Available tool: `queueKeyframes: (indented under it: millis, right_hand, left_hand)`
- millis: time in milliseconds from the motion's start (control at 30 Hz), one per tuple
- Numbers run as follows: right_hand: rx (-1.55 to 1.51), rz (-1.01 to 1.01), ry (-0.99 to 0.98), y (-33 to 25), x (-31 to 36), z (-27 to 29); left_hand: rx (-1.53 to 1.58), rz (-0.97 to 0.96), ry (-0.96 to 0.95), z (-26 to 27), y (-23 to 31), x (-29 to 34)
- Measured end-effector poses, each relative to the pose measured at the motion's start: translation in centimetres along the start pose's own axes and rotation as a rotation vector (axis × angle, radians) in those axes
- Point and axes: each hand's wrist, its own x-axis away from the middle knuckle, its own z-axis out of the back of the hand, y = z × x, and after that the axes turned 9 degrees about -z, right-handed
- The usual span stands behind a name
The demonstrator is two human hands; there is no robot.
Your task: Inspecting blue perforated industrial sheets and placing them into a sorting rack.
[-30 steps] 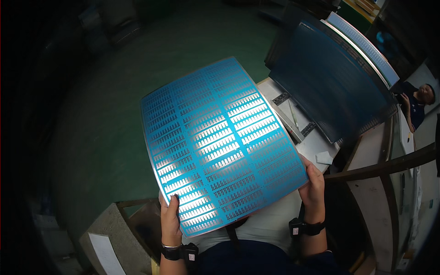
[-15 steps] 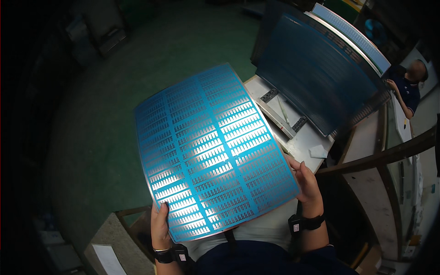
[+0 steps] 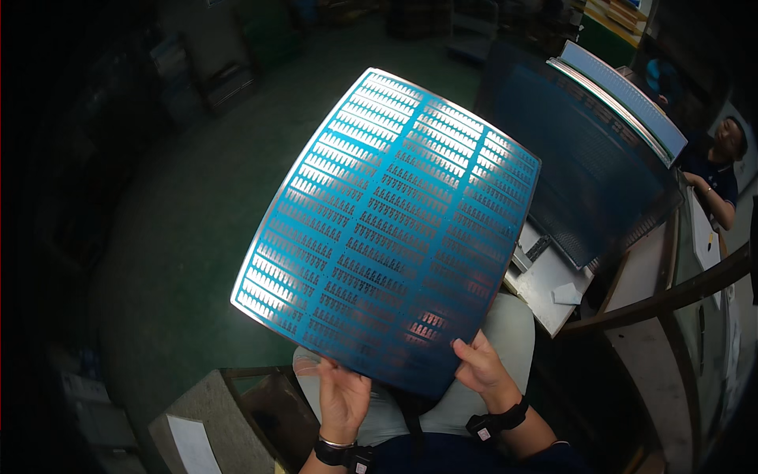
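A large, thin blue sheet (image 3: pixel 379 237) with rows of small silvery shapes is held tilted in front of me, its long axis leaning to the right. It looks like coated metal, with light glaring off its upper rows and left side. At its lower edge my left hand (image 3: pixel 345 397) grips from beneath, the fingers partly hidden behind it. My right hand (image 3: pixel 479 366) is closed on the lower right corner, thumb on the top face and the other fingers underneath. Both wrists carry black bands.
On the right, similar dark blue sheets (image 3: pixel 592 166) stand upright in a row on a white table (image 3: pixel 553 292). A white piece of paper or cloth (image 3: pixel 565 294) lies there. A curved dark rail (image 3: pixel 671 296) crosses nearby. Beyond sits a person (image 3: pixel 714 170). A grey box-like stand (image 3: pixel 213 419) is at lower left.
The sheet has turned clockwise and shifted up and right. My left hand has moved right along its edge, and my right hand has come down and left to a corner.
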Motion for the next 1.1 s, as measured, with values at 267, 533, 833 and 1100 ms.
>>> queueKeyframes:
  millis: [267,533,833,1100]
  right_hand:
    - [-0.102,0.339,0.236,-6.7,0.7,2.4]
    - [0.200,0.530,0.376,-11.6,5.4,5.0]
    - [0.486,0.394,0.368,-11.8,7.3,6.4]
    - [0.760,0.153,0.337,-13.6,5.0,2.2]
  left_hand:
    - [-0.228,0.093,0.027,2.5,2.1,-0.9]
    - [-0.356,-0.033,0.043,4.8,4.3,-2.6]
    - [-0.515,-0.080,0.075,6.3,5.8,-3.1]
    - [-0.638,-0.241,0.080,5.9,8.3,-3.1]
